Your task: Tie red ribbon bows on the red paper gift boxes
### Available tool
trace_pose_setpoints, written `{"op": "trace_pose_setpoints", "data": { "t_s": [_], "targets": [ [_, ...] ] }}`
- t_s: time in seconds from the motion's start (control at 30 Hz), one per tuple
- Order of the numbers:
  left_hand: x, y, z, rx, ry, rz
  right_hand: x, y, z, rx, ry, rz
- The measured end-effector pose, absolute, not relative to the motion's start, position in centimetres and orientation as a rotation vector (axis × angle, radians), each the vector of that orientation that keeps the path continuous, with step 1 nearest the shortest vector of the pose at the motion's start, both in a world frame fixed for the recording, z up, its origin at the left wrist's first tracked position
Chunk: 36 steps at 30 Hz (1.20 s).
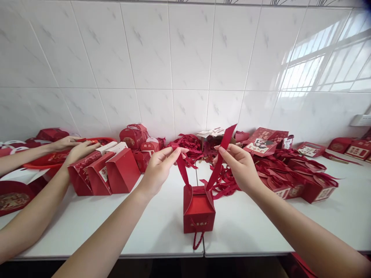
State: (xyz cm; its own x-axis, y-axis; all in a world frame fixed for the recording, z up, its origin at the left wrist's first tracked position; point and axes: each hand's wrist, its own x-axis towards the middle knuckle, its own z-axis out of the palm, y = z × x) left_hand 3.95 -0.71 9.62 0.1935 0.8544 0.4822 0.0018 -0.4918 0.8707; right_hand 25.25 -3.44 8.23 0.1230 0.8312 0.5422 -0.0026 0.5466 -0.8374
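Observation:
A small red gift box [199,212] stands upright near the table's front edge, with a twisted cord loop [198,241] hanging at its front. Red ribbon [216,170] passes through the top of the box, and its two ends rise in a V. My left hand [162,166] pinches the left end between thumb and fingers. The right end is pinched by my right hand [237,164], with its tip sticking up above the fingers. Both hands are above the box and do not touch it.
Beside me on the left, another person's hands [79,148] reach over a red basket [111,139]. Three red boxes [121,170] stand near those hands. Loose ribbons [189,144] lie at the back. Several ribbon-tied boxes [313,181] are grouped at right. A tiled wall [188,58] closes off the back.

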Motion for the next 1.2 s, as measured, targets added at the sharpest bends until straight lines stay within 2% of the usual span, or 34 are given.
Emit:
{"op": "trace_pose_setpoints", "data": {
  "t_s": [0.2,0.43,0.9,1.0,1.1,1.2],
  "targets": [
    [5.1,-0.9,11.2,1.732,0.655,1.359,24.1,-3.5,9.5,-0.738,-1.32,0.771],
    [6.0,-1.4,11.5,1.706,0.454,1.161,23.5,-2.9,11.2,-0.787,-1.317,1.055],
    [5.7,-1.7,10.8,1.967,0.749,0.964,23.1,-3.0,10.1,-0.587,-1.554,1.022],
    [5.3,-1.3,10.6,1.877,0.704,0.904,24.1,-2.9,10.1,-0.591,-1.788,0.763],
    [5.0,-0.9,10.7,1.713,0.616,0.942,25.2,-2.6,10.0,-0.512,-2.107,0.159],
    [4.9,-0.9,10.8,1.567,0.588,1.011,25.8,-2.3,9.6,-0.502,-2.195,-0.425]
  ]
}}
